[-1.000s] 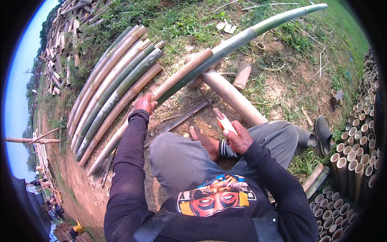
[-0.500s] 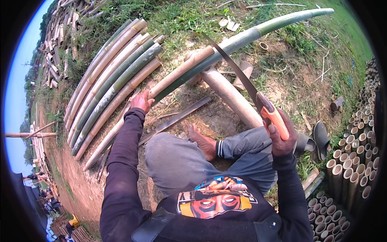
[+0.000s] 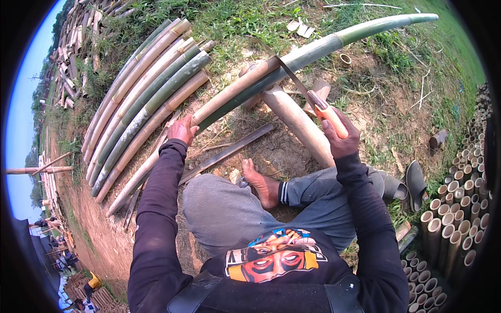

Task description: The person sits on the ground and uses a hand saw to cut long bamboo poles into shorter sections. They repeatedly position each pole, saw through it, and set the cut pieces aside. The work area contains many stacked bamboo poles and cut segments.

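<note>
My right hand (image 3: 343, 134) is wrapped round the orange handle of a hand saw (image 3: 295, 76). The saw's dark blade slants away to the far left, across the green bamboo pole (image 3: 318, 50) at the far end of a shorter tan bamboo pole (image 3: 237, 87). The two poles lie side by side, touching, over a thick log support (image 3: 297, 122). At their near end my left hand (image 3: 181, 130) is closed on the tan pole, beside the green one. How deep the blade sits in the green pole cannot be told.
Several bamboo poles (image 3: 136, 117) lie side by side at the left. Upright cut bamboo tubes (image 3: 449, 229) stand packed at the right, near a pair of sandals (image 3: 415, 185). A flat dark strip (image 3: 229, 153) lies before my bare foot (image 3: 262, 189). Other people are far off, lower left.
My right hand has pushed the saw forward and to the left, so its handle is nearer the poles. My left hand and the poles have hardly moved.
</note>
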A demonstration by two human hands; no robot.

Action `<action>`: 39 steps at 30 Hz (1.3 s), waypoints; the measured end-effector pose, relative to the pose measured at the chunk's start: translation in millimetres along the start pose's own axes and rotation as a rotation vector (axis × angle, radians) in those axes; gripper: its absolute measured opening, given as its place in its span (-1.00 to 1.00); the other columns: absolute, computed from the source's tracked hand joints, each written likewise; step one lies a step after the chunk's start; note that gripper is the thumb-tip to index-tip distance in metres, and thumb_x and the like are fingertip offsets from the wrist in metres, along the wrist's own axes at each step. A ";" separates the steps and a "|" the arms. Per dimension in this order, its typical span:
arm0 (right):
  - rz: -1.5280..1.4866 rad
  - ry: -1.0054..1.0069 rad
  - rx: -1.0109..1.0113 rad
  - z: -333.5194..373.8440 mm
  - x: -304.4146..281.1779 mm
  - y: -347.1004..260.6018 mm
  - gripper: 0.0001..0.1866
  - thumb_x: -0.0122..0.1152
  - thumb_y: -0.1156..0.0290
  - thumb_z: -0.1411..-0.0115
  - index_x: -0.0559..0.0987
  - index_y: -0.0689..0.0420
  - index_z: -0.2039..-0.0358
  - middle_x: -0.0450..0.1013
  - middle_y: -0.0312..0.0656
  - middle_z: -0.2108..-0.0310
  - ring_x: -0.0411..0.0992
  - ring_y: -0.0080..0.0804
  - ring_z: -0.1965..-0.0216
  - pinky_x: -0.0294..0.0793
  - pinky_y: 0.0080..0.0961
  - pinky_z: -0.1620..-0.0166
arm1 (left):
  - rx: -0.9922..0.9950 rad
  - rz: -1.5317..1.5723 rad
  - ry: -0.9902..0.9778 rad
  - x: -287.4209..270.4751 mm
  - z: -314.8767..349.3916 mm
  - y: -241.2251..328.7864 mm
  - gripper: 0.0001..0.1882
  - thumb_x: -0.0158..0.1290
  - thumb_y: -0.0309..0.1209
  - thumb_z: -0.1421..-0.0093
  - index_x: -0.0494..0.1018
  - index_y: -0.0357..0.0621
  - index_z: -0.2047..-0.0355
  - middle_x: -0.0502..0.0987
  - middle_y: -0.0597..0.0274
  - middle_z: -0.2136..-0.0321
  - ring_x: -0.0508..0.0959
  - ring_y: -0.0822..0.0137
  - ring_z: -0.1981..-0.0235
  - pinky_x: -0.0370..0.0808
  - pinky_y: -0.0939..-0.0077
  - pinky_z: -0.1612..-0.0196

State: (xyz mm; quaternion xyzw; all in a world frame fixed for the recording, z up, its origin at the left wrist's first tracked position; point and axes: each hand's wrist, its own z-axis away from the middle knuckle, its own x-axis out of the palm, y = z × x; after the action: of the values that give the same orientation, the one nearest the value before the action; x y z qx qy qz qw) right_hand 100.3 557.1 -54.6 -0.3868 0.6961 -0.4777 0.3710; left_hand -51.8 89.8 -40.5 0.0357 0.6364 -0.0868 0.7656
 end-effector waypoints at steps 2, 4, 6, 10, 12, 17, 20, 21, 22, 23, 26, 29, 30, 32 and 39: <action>0.035 -0.019 -0.002 -10.1 3.7 3.5 -0.54 0.44 0.48 -0.30 0.60 0.30 -0.18 0.70 -0.11 0.08 0.64 -0.51 0.07 0.64 -0.49 0.00 | 0.033 -0.020 0.029 1.1 0.6 -1.1 -0.55 0.32 -0.10 -0.24 0.50 -0.05 -0.01 0.70 -0.09 0.20 0.68 -0.18 0.10 0.59 -0.10 0.04; 0.012 -0.028 0.016 -11.9 1.7 3.5 -0.56 0.43 0.50 -0.29 0.61 0.28 -0.17 0.70 -0.15 0.11 0.63 -0.55 0.09 0.64 -0.50 -0.01 | 0.039 -0.014 0.057 2.6 1.0 -3.2 -0.56 0.32 -0.09 -0.24 0.50 -0.05 0.01 0.70 -0.09 0.19 0.68 -0.17 0.10 0.59 -0.10 0.04; -0.071 -0.058 0.059 -4.9 -5.3 0.7 -0.57 0.42 0.51 -0.29 0.61 0.28 -0.16 0.70 -0.15 0.10 0.64 -0.53 0.09 0.64 -0.49 -0.01 | 0.031 0.005 0.057 4.5 1.2 -5.6 -0.57 0.32 -0.09 -0.24 0.50 -0.05 0.04 0.69 -0.09 0.19 0.68 -0.17 0.09 0.58 -0.10 0.05; -0.030 -0.002 -0.083 2.1 -8.2 0.2 -0.57 0.39 0.52 -0.30 0.61 0.27 -0.18 0.70 -0.10 0.07 0.65 -0.48 0.06 0.64 -0.48 -0.02 | 0.068 0.015 0.113 9.2 1.6 -6.3 -0.57 0.34 -0.13 -0.21 0.50 -0.08 0.06 0.69 -0.06 0.19 0.68 -0.16 0.10 0.58 -0.06 0.05; -0.050 -0.021 0.026 -9.7 2.9 4.7 -0.58 0.40 0.50 -0.31 0.62 0.27 -0.17 0.70 -0.12 0.08 0.65 -0.50 0.11 0.65 -0.49 0.01 | 0.059 -0.029 0.092 9.2 1.7 -4.5 -0.57 0.34 -0.12 -0.22 0.50 -0.08 0.06 0.69 -0.06 0.19 0.68 -0.15 0.10 0.58 -0.06 0.04; 0.061 -0.033 -0.055 -26.0 14.1 0.1 -0.60 0.44 0.46 -0.30 0.64 0.29 -0.13 0.70 -0.13 0.10 0.64 -0.53 0.13 0.63 -0.53 0.02 | 0.027 -0.055 0.095 3.0 4.9 0.5 -0.58 0.34 -0.11 -0.22 0.48 -0.08 0.10 0.70 -0.04 0.20 0.69 -0.14 0.12 0.59 -0.04 0.05; 0.040 -0.034 0.106 -2.4 -6.0 -16.8 -0.59 0.40 0.50 -0.32 0.62 0.27 -0.17 0.69 -0.07 0.03 0.66 -0.44 0.03 0.65 -0.46 -0.06 | 0.054 -0.020 0.115 2.9 5.6 -1.1 -0.59 0.35 -0.12 -0.21 0.49 -0.06 0.10 0.70 -0.05 0.22 0.69 -0.14 0.13 0.58 -0.04 0.06; -0.010 -0.042 0.021 -0.4 -5.1 -17.4 -0.59 0.38 0.51 -0.32 0.61 0.27 -0.18 0.69 -0.07 0.03 0.66 -0.43 0.02 0.64 -0.45 -0.08 | 0.068 0.046 0.167 4.5 5.7 -1.9 -0.59 0.35 -0.12 -0.21 0.48 -0.05 0.11 0.69 -0.04 0.24 0.69 -0.14 0.15 0.58 -0.05 0.08; -0.033 -0.034 -0.019 4.1 -7.5 -18.4 -0.58 0.37 0.52 -0.33 0.61 0.27 -0.19 0.69 -0.08 0.02 0.66 -0.42 0.01 0.64 -0.44 -0.10 | 0.064 0.027 0.181 5.7 3.3 -3.6 -0.59 0.35 -0.12 -0.21 0.48 -0.05 0.11 0.69 -0.03 0.23 0.69 -0.14 0.15 0.57 -0.05 0.08; 0.051 -0.038 0.084 3.3 -4.1 -14.6 -0.56 0.39 0.52 -0.32 0.60 0.27 -0.19 0.69 -0.10 0.02 0.67 -0.43 0.02 0.64 -0.46 -0.07 | 0.047 0.007 0.127 8.0 2.9 -5.3 -0.59 0.35 -0.12 -0.21 0.48 -0.05 0.11 0.69 -0.02 0.23 0.69 -0.13 0.15 0.57 -0.05 0.08; 0.006 -0.034 -0.028 -14.5 16.5 8.3 -0.56 0.45 0.43 -0.28 0.63 0.26 -0.14 0.71 -0.05 0.09 0.68 -0.43 0.06 0.64 -0.47 0.01 | 0.057 -0.048 0.159 19.1 7.2 -8.7 -0.56 0.37 -0.15 -0.18 0.48 -0.04 0.05 0.69 0.05 0.18 0.69 -0.09 0.13 0.56 -0.01 0.06; 0.088 0.052 0.019 -26.0 28.9 31.9 -0.54 0.48 0.38 -0.26 0.64 0.26 -0.14 0.71 0.00 0.12 0.69 -0.41 0.10 0.65 -0.44 0.02 | 0.132 0.038 0.374 44.8 45.0 -6.9 -0.42 0.40 -0.20 -0.13 0.49 -0.01 -0.13 0.63 0.14 0.02 0.62 0.06 -0.04 0.47 0.09 -0.12; 0.104 0.060 0.094 -28.0 31.5 36.1 -0.52 0.49 0.38 -0.26 0.64 0.28 -0.14 0.71 -0.02 0.11 0.68 -0.44 0.10 0.65 -0.46 0.02 | 0.122 0.045 0.397 56.4 68.7 -5.9 -0.37 0.41 -0.21 -0.11 0.49 0.01 -0.19 0.60 0.18 -0.04 0.59 0.10 -0.09 0.43 0.11 -0.18; 0.006 0.035 -0.029 -24.3 30.0 36.7 -0.52 0.50 0.39 -0.26 0.63 0.30 -0.15 0.71 -0.05 0.09 0.66 -0.49 0.09 0.64 -0.49 0.00 | 0.123 0.078 0.256 79.2 111.8 -1.0 -0.29 0.43 -0.16 -0.08 0.46 0.03 -0.23 0.58 0.15 -0.07 0.56 0.09 -0.12 0.40 0.07 -0.23; 0.016 -0.013 -0.053 -18.7 32.5 14.0 -0.54 0.45 0.50 -0.29 0.61 0.32 -0.18 0.67 -0.07 -0.01 0.63 -0.45 -0.02 0.62 -0.48 -0.09 | 0.214 0.174 0.428 71.9 95.1 12.5 0.02 0.49 0.12 0.10 0.38 0.01 -0.33 0.36 0.08 -0.30 0.29 -0.03 -0.38 0.19 -0.10 -0.38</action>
State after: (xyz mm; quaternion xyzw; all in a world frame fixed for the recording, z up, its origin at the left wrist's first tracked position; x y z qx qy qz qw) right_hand 67.3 538.6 -67.6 -0.3938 0.7094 -0.4535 0.3689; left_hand 55.1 80.1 -93.9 0.1890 0.7656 -0.0779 0.6100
